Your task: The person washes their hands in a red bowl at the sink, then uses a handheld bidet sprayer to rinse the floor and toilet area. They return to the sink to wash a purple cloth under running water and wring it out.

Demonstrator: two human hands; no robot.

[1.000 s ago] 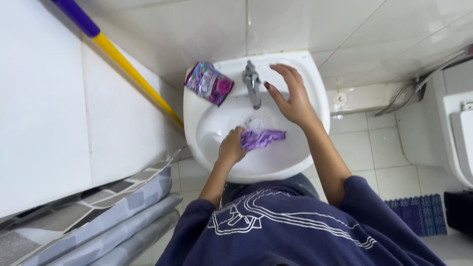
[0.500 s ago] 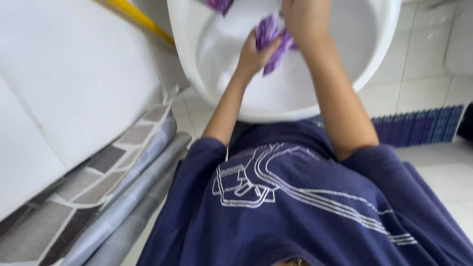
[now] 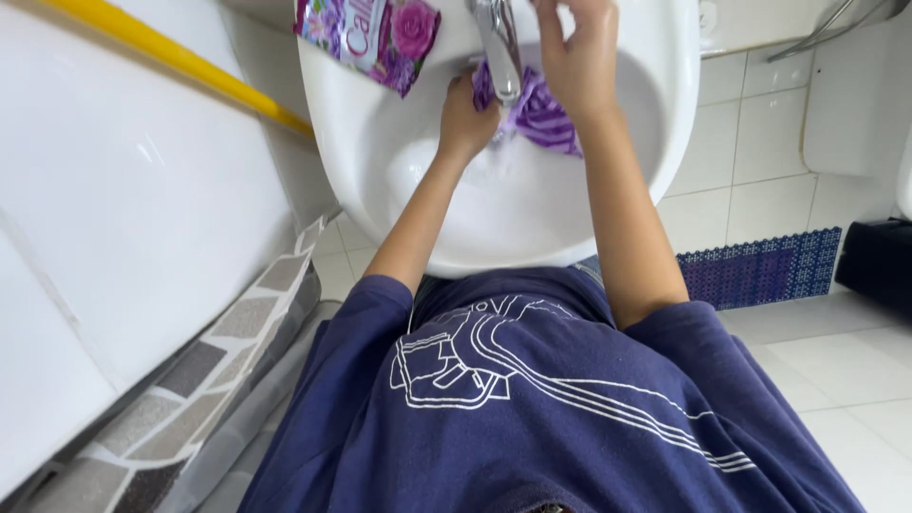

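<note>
Gripping a purple cloth [image 3: 543, 116] from both sides, the two hands work over a white sink [image 3: 380, 180] under the metal tap [image 3: 499, 43]. The left hand [image 3: 467, 116] is closed in a fist around the cloth's left end, just left of the tap. The right hand [image 3: 578, 59] presses down on the cloth's right part, fingers curled over it; how tightly it clasps I cannot tell. The cloth lies bunched in the far part of the bowl, right below the spout, between the hands. On the sink's far left rim rests a flowered purple packet [image 3: 369, 36]. A yellow pole [image 3: 176, 59] slants along the white wall to the left. A dark blue mat [image 3: 760, 268] lies on the tiled floor to the right, near the sink.
</note>
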